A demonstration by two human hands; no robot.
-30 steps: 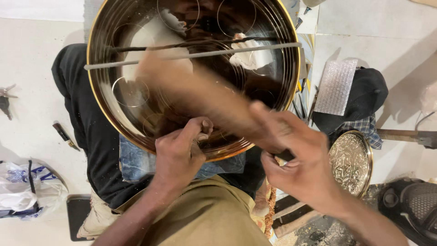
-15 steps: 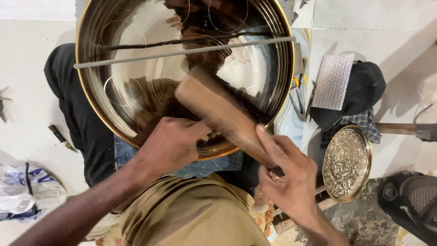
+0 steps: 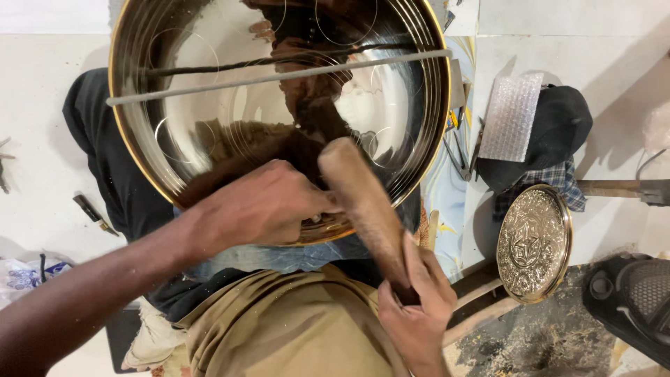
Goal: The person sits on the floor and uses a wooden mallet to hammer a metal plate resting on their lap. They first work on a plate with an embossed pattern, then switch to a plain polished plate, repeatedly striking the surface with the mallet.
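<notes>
With the left hand (image 3: 262, 206) pinching a small tool at the large polished brass tray (image 3: 279, 112) rim, the right hand (image 3: 417, 307) – fisted round the thick wooden mallet (image 3: 363, 202) – should strike squarely, lightly.

A single camera sits on the person's head and looks almost straight down, close over the lap. The big shiny metal tray (image 3: 279, 105) fills the upper middle of the view, with both hands (image 3: 262, 209) just below it. The pale floor (image 3: 42, 84) shows at the left and right edges. No second view shares the scene.
</notes>
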